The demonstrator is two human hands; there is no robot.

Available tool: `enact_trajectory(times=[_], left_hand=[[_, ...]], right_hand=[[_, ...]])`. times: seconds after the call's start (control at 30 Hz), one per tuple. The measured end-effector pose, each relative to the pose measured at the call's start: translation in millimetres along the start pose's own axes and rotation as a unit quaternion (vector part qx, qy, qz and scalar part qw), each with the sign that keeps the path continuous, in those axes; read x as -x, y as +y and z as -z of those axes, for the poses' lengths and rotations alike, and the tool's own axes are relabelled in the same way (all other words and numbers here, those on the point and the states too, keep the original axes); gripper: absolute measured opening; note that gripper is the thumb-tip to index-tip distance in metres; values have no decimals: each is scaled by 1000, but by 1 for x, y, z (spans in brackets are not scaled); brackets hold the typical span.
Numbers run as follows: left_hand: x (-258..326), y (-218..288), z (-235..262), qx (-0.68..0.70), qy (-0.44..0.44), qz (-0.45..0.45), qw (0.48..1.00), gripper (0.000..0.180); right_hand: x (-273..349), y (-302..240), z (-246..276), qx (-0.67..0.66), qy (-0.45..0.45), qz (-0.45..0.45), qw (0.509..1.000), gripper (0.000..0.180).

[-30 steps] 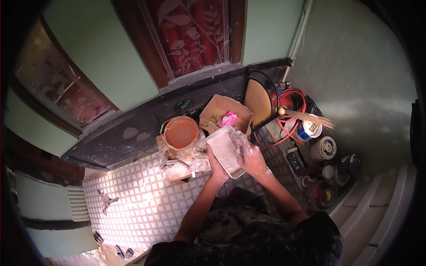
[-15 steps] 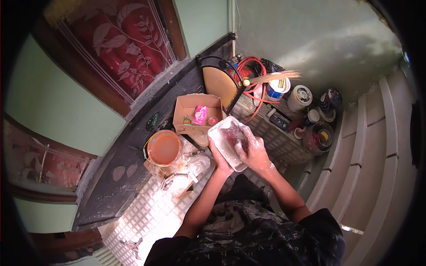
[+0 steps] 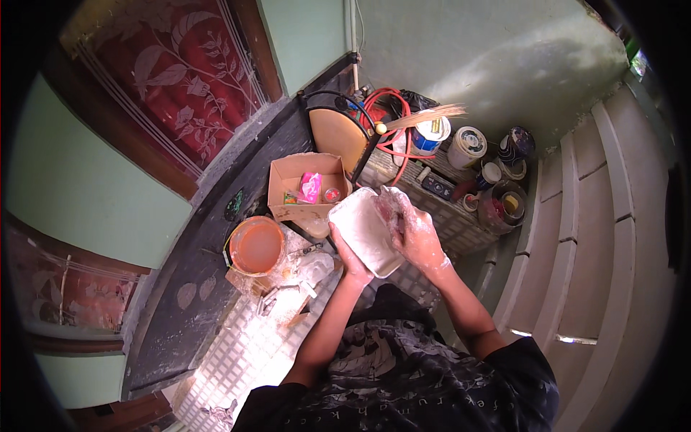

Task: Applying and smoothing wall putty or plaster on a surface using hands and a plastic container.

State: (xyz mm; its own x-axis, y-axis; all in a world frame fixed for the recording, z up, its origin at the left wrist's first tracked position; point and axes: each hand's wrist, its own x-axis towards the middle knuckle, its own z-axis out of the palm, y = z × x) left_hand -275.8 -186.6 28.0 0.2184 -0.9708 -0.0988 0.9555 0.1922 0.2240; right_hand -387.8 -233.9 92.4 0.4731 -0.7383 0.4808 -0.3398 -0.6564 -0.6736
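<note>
A white rectangular plastic tub [image 3: 366, 227] is tilted in front of my body, its inside coated with whitish residue. My left hand [image 3: 353, 259] grips it along the left side and from below. My right hand [image 3: 417, 234], smeared with white paste, is curled at the tub's upper right edge. Its fingers close round a crumpled reddish, powder-coated piece [image 3: 389, 207]; whether that is a pad, a mesh or a plastic scrap cannot be made out.
An orange bucket [image 3: 257, 246] stands to the left, beside a cardboard box [image 3: 284, 176] holding a pink packet. Tools lie on a dusty board [image 3: 288, 273]. Behind are a red hose [image 3: 367, 108], a straw broom [image 3: 432, 115] and several paint tins [image 3: 468, 147]. Pale slats rise at right.
My right hand has shifted from over the tub's inside to its right edge with the reddish piece, uncovering more of the white inside. The view has swung slightly right.
</note>
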Motion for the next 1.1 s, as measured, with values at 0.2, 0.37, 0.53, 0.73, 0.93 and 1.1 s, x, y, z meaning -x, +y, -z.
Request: enact_trajectory(times=[0.2, 0.37, 0.53, 0.73, 0.93, 1.1], left_hand=[[-11, 2, 0, -1, 54, -33, 998, 73], [-21, 4, -2, -26, 103, -81, 991, 70], [-37, 7, 14, -15, 92, -128, 987, 71], [-46, 15, 8, 17, 57, -155, 986, 76], [-57, 14, 18, 42, 56, -202, 977, 82], [-63, 9, 28, 37, 78, -241, 967, 80]], right_hand=[[-4, 5, -21, -62, -56, -17, 996, 58], [-17, 1, -28, -89, -65, -18, 994, 55], [-32, 15, -33, -75, -121, 43, 989, 53], [-62, 29, -26, -74, -62, 67, 993, 52], [-70, 44, -40, -99, -131, 69, 984, 52], [-69, 44, -55, -120, -182, 72, 973, 53]])
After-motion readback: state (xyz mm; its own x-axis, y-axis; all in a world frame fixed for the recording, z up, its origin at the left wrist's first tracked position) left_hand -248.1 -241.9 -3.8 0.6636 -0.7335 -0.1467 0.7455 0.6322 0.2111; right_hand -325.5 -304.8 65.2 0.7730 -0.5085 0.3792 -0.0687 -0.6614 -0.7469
